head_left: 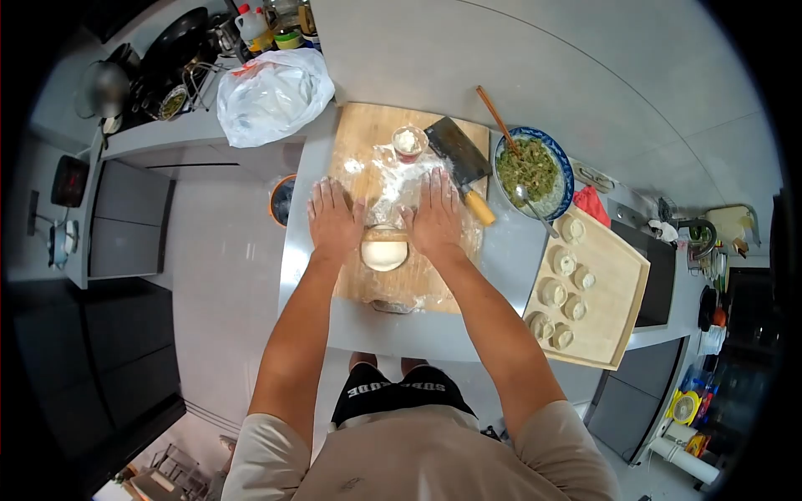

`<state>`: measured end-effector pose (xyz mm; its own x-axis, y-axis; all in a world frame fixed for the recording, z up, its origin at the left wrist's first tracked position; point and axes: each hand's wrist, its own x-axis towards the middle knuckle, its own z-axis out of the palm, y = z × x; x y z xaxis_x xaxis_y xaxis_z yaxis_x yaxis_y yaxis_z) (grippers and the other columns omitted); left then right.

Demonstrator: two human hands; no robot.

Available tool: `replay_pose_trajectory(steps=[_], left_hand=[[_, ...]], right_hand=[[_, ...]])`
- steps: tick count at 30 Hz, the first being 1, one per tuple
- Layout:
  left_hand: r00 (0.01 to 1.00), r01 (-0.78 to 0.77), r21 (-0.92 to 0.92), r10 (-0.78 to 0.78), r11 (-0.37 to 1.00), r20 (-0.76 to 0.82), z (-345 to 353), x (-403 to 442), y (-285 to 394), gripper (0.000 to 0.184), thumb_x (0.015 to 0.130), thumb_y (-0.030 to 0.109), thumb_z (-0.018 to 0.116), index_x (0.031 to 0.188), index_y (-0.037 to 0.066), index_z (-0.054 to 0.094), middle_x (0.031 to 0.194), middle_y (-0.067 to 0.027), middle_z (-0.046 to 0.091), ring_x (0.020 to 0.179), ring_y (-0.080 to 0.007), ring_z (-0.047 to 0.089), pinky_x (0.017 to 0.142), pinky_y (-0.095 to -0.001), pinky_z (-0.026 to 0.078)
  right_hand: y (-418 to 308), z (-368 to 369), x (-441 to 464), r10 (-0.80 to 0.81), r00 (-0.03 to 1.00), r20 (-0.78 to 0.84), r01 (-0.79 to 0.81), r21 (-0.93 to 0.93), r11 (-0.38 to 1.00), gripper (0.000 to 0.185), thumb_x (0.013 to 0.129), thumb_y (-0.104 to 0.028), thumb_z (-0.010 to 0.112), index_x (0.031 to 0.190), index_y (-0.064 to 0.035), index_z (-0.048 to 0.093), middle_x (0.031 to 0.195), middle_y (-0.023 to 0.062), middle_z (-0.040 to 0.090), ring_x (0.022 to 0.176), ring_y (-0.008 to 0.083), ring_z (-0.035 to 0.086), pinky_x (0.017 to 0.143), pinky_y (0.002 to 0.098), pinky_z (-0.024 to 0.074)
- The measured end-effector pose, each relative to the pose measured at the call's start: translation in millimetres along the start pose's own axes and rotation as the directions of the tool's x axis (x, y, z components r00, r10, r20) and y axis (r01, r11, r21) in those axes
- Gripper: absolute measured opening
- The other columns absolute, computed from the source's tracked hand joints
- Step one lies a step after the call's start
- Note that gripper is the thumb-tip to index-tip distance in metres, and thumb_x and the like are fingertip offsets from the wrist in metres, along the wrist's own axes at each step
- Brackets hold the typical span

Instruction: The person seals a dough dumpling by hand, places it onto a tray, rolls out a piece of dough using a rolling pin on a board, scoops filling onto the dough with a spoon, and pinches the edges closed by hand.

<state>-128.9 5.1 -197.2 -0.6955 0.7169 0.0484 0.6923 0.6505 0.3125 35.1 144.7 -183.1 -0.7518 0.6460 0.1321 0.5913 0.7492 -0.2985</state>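
Round, flat, pale dough disc (385, 256) lies on the floured, light-wood board (351, 280), its far part under the short wooden rolling pin (385, 236).

Left to right: crumpled, translucent white plastic bag (274, 96) near the board's far-left corner. Left hand (335, 221) palm down, spread flat, fingers extended, at the pin's left end. Right hand (436, 219) likewise flat and open at the right end. Beyond, small clear container of white powder (408, 143). Black-bladed cleaver with wooden handle (461, 156) just right of it. Blue-and-white bowl (565, 164) holds green chopped mixture and a metal spoon (523, 194). Far right, pale wooden tray (614, 288) bearing small, round dough pieces (553, 292).
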Motion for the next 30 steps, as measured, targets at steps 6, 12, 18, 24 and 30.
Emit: replay_pose_trajectory(steps=[6, 12, 18, 24, 30], left_hand=[[0.994, -0.089, -0.075, 0.093, 0.993, 0.054, -12, -105, -9, 0.074, 0.107, 0.045, 0.048, 0.158, -0.008, 0.038, 0.167, -0.0262, 0.036, 0.157, -0.0435, 0.027, 0.128, -0.0578, 0.019], [0.995, -0.092, -0.009, 0.093, 0.996, 0.028, -3, -47, -3, 0.069, 0.107, 0.043, 0.050, 0.154, -0.008, 0.042, 0.163, -0.0263, 0.039, 0.156, -0.0438, 0.029, 0.126, -0.0610, 0.024], [0.952, -0.300, 0.017, 0.298, 0.954, 0.072, -12, -31, 5, 0.055, 0.104, 0.034, 0.061, 0.150, 0.006, 0.053, 0.155, -0.0197, 0.052, 0.149, -0.0409, 0.040, 0.117, -0.0577, 0.040], [0.931, -0.108, -0.281, 0.196, 0.954, 0.309, -30, -34, 15, 0.036, 0.095, 0.015, 0.072, 0.127, 0.001, 0.065, 0.113, -0.0194, 0.072, 0.109, -0.0392, 0.067, 0.092, -0.0456, 0.055], [0.926, 0.194, -0.334, -0.059, 0.923, 0.374, -53, -74, 2, 0.027, 0.094, 0.016, 0.073, 0.114, 0.001, 0.064, 0.097, -0.0197, 0.074, 0.092, -0.0387, 0.072, 0.084, -0.0474, 0.057]], right_hand=[[-11, -23, -131, -0.024, 0.964, 0.264, -0.001, 0.095, 0.995, 0.084, 0.096, -0.040, 0.068, 0.158, 0.0066, 0.037, 0.168, 0.0263, 0.033, 0.159, 0.0431, 0.025, 0.129, 0.0568, 0.0172], [-2, 5, -36, -0.020, 0.997, 0.069, 0.023, -0.037, 0.999, 0.077, 0.098, -0.044, 0.061, 0.154, 0.0074, 0.045, 0.164, 0.0262, 0.040, 0.158, 0.0392, 0.029, 0.130, 0.0543, 0.0198], [14, -10, -43, -0.133, 0.970, 0.202, 0.147, -0.054, 0.988, 0.065, 0.100, -0.037, 0.062, 0.155, -0.0047, 0.049, 0.164, 0.0170, 0.043, 0.157, 0.0351, 0.032, 0.127, 0.0510, 0.0258], [27, -14, -123, -0.167, 0.985, 0.034, 0.165, 0.059, 0.984, 0.038, 0.089, -0.021, 0.076, 0.127, -0.0160, 0.071, 0.125, 0.0049, 0.067, 0.128, 0.0267, 0.058, 0.117, 0.0488, 0.0355], [9, -38, -152, -0.090, 0.996, 0.002, 0.090, 0.062, 0.994, 0.037, 0.087, -0.019, 0.079, 0.123, -0.0223, 0.075, 0.112, -0.0009, 0.068, 0.115, 0.0235, 0.061, 0.115, 0.0486, 0.0357]])
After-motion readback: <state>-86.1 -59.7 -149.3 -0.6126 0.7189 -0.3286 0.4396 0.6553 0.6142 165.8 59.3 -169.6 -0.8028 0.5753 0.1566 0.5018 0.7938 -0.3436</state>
